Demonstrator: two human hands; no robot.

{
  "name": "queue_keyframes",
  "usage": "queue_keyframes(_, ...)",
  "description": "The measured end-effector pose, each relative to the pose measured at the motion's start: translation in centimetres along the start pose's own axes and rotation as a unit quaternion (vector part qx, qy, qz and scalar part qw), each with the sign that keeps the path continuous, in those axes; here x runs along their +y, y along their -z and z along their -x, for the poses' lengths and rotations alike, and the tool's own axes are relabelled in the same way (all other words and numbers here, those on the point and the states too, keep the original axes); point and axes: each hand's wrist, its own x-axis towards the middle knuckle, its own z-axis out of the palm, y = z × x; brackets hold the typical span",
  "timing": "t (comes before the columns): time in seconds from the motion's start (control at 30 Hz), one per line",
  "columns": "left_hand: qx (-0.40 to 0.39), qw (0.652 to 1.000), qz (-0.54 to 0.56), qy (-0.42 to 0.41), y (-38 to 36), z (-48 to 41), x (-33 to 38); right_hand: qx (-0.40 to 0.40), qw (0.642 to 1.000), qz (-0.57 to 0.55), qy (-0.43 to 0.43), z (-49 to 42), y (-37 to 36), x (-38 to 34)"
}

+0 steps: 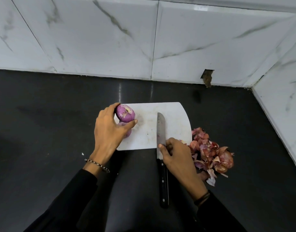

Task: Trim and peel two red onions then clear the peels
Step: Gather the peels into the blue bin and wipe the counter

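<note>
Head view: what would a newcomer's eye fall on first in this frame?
The purple peeled onion gripped by the left hand at the far left corner of the white cutting board, with a second onion half hidden under that hand. Next, the heap of reddish peels on the dark counter right of the board, and the knife lying blade on the board, touched by the right hand.
</note>
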Motion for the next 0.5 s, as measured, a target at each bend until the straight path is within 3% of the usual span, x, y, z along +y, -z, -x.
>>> queue_keyframes(0.3, 0.014, 1.0, -0.009, 0.002, 0.0, -0.1, 0.2, -0.083, 0.995, 0.036, 0.039, -2.3, -3.0, -4.4)
queue_keyframes(0.5, 0.001, 1.0, -0.002, 0.011, -0.1, 0.0, 0.3, -0.063, 0.998, 0.026, -0.008, -2.2, -1.5, -2.1)
